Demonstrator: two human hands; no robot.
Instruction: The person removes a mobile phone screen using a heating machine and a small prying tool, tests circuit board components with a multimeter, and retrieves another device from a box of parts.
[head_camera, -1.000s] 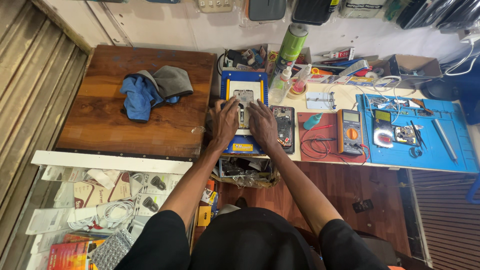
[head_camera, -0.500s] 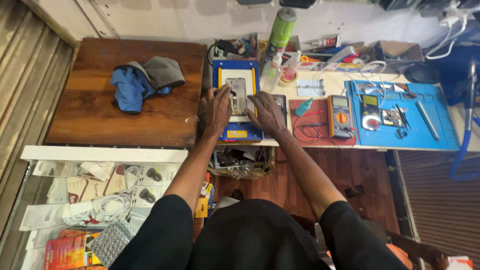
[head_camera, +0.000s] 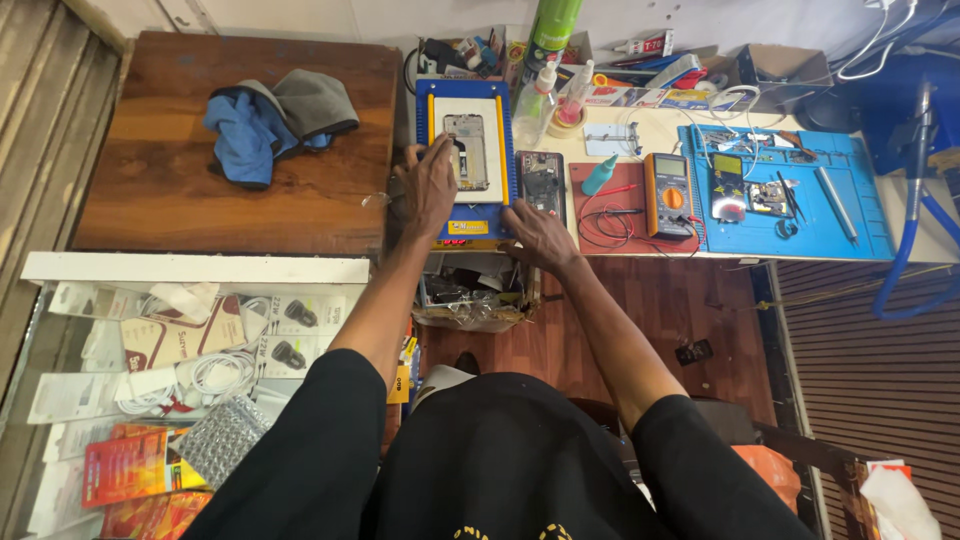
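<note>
Change: half a second ago both hands sat on the phone frame; now the right hand (head_camera: 533, 236) has drawn back toward 5 o'clock, to the front edge of the blue plate (head_camera: 430, 110), and only the left stays by the frame. I judge the two-handed pressing is over and a lighter, one-handed touch is in hand.
Left hand (head_camera: 428, 185): fingers loosely spread, palm down, tips at the left edge of the frame; it grips nothing that I can see.
Right hand: flat and open, fingers splayed, holding nothing; it rests near the dark phone (head_camera: 541, 183).
Phone frame (head_camera: 468, 151): lies flat in the middle of the blue plate, long side running 12 to 6.
Frame to left hand: at about 1 o'clock of the hand, touching or just beside the fingertips; I cannot tell which.
Frame to right hand: at 11 o'clock, clearly apart.
Around: meter (head_camera: 668, 195) at 3 o'clock of the dark phone; blue cloth (head_camera: 245, 135) on the wooden board (head_camera: 150, 190), 9 o'clock of the plate.
</note>
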